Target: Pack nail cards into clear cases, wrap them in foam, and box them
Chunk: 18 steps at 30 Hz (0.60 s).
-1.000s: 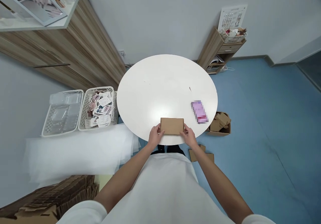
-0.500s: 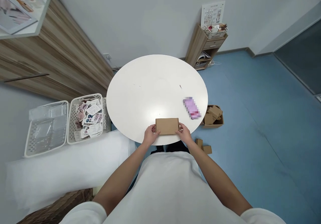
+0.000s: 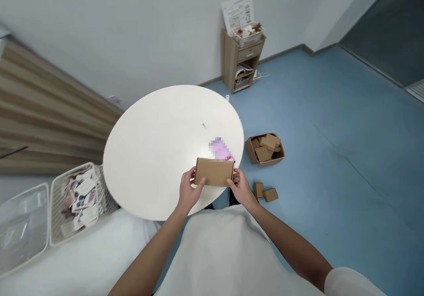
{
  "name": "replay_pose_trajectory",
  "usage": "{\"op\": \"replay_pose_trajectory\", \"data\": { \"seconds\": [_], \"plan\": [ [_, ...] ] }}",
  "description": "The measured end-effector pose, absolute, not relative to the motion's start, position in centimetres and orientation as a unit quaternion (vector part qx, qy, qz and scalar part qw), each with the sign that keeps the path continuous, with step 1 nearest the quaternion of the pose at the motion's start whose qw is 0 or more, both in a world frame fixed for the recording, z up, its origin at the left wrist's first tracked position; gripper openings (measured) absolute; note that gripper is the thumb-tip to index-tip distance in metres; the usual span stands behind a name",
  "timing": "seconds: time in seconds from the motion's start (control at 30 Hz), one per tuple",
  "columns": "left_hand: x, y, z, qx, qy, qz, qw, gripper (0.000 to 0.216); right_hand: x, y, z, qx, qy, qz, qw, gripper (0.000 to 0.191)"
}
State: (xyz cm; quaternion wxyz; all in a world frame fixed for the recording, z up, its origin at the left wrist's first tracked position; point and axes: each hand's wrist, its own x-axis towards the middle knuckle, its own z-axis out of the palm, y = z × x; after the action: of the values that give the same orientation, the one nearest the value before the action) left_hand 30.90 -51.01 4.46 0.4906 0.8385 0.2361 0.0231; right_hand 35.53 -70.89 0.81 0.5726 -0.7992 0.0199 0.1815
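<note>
A flat brown cardboard box (image 3: 214,172) is held level between my two hands, over the near right edge of the round white table (image 3: 149,141). My left hand (image 3: 191,190) grips its left end, thumb on the near side and fingers around the end. The right end is gripped the same way by my right hand (image 3: 241,187). The box looks closed. Just beyond it lies a pink, pixelated item (image 3: 219,148) on the table, its near end partly covered by the box.
On the floor to the right stands an open carton (image 3: 265,149) of small cardboard boxes. Two small boxes (image 3: 265,192) lie nearer me. At left are a white basket (image 3: 53,207) of printed cards and a basket of clear plastic (image 3: 20,225). A wooden cabinet (image 3: 243,62) stands by the wall.
My view has turned to the right, so the table sits further left. The box appears lifted nearer to me and now overlaps the pink item's near end. Both hands keep their hold.
</note>
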Motion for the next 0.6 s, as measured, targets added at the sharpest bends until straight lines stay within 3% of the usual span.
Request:
{"op": "replay_pose_trajectory", "data": {
  "seconds": [0.13, 0.33, 0.6],
  "plan": [
    [37.5, -58.1, 5.5, 0.838, 0.13, -0.048, 0.528, 0.059, 39.0, -78.4, 1.0, -0.816, 0.109, 0.07, 0.563, 0.051],
    [47.9, -69.1, 3.0, 0.816, 0.03, -0.148, 0.559, 0.066, 44.0, -88.8, 0.1, -0.843, 0.209, -0.042, 0.494, 0.056],
    [54.7, -75.7, 2.8, 0.823, -0.093, -0.141, 0.543, 0.077, 47.5, -94.2, 0.6, -0.846, 0.235, -0.115, 0.465, 0.064]
  ]
}}
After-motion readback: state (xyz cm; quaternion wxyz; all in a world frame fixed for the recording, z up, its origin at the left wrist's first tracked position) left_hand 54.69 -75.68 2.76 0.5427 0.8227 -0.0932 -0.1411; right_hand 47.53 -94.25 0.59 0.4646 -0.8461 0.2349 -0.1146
